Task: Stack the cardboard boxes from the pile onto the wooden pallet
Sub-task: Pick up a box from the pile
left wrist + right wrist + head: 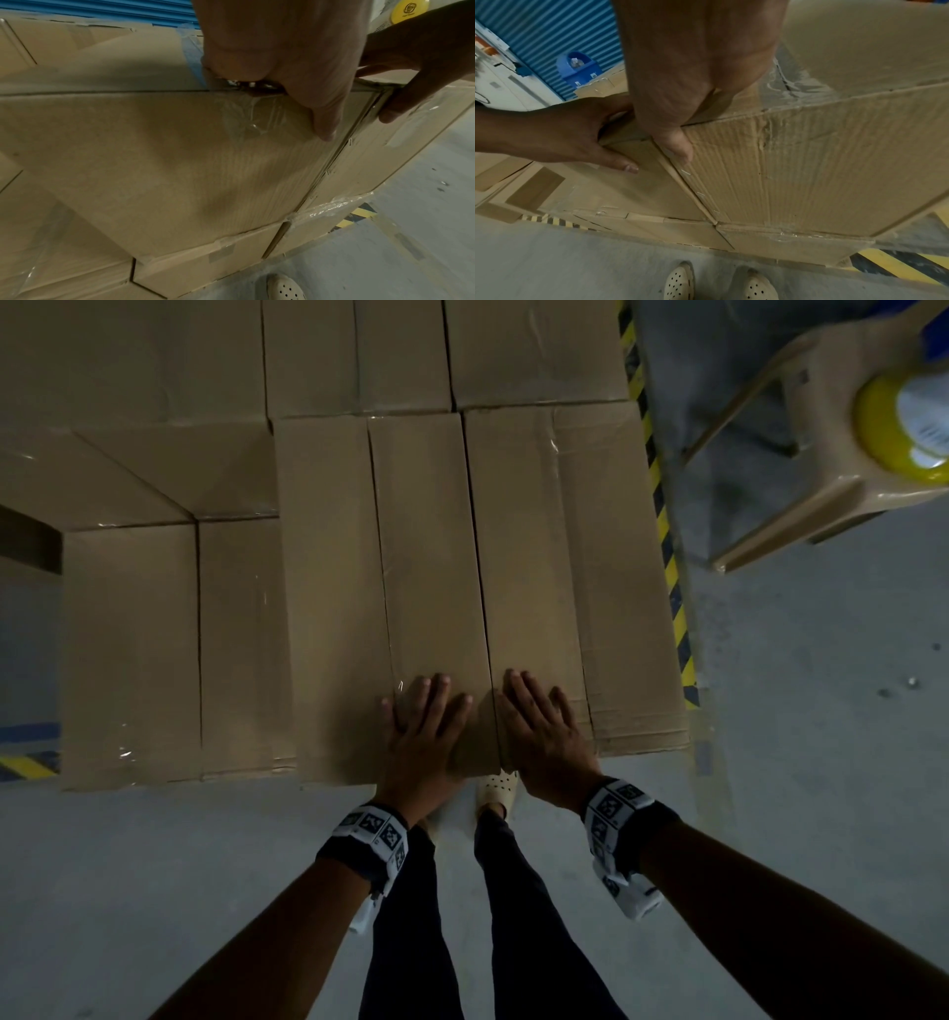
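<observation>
Two tall cardboard boxes stand side by side on top of a stack of other boxes. My left hand [426,726] lies flat on the near top edge of the left box [411,557], fingers straight. In the left wrist view its thumb [326,125] hangs down the box's front face [180,152]. My right hand [544,726] lies flat in the same way on the right box [590,557], right beside the seam, with its thumb [677,146] over that box's front face [808,162]. No wooden pallet shows in any view.
Lower boxes [154,649] sit to the left. A plastic stool [801,469] carrying a yellow tape roll [904,428] stands at the upper right. Yellow-black floor tape [672,588] runs along the stack's right side. My feet [718,284] stand on grey floor close to the boxes.
</observation>
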`<state>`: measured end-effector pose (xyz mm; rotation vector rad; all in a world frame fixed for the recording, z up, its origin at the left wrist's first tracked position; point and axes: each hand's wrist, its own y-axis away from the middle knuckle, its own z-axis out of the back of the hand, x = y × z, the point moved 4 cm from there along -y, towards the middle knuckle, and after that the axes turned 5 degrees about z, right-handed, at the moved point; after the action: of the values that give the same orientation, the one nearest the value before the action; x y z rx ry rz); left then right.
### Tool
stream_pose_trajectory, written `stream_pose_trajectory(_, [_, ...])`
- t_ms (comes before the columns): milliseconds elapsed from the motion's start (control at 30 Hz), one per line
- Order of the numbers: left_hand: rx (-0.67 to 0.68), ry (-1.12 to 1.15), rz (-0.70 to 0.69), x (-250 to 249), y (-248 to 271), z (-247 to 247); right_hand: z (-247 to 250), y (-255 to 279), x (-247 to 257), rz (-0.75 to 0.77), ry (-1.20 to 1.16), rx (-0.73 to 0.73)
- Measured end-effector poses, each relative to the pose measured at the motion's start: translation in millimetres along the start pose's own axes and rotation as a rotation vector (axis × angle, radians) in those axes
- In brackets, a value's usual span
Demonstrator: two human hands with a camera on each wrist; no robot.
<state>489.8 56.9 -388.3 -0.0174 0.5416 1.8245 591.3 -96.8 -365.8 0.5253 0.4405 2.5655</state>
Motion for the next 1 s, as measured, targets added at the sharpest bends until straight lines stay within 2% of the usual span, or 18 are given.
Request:
stream_pose_trajectory(200, [0.008,-0.038,0.012,0.4,-1.9,0.4,-1.9,-0.8,0.1,-0.019,0.023,0.004])
stream_pose_trajectory(433, [0.118,-0.01,0.012,-3.9,-1.2,7.8,7.6,-1.3,-1.8,-0.007,-0.05,0.067])
stream_pose_trajectory(600, [0.22,-0.032,0.048,-8.0,6.5,57.7,43.5,2.8,1.5,-0.061,-0.223,0.099])
stream_pose_trajectory(667, [0.133,0.073,0.093,-8.7,12.8,98.6,74.0,7.5,10.2,-0.101,-0.306,0.053])
stream_pose_trajectory(800, [-0.265,0.195,0.147,-9.3,36.9,195.2,156.9,25.3,43.7,-0.098,-0.407,-0.187])
stream_pose_trajectory(867, [-0.44,0.225,0.185,-7.5,57.3,244.1,197.0,36.1,67.1,-0.061,-0.439,-0.317])
stream_pose_trajectory(1000, [-0.678,0.287,0.204,2.0,116.1,325.9,263.7,50.7,127.8,0.082,-0.51,-0.558])
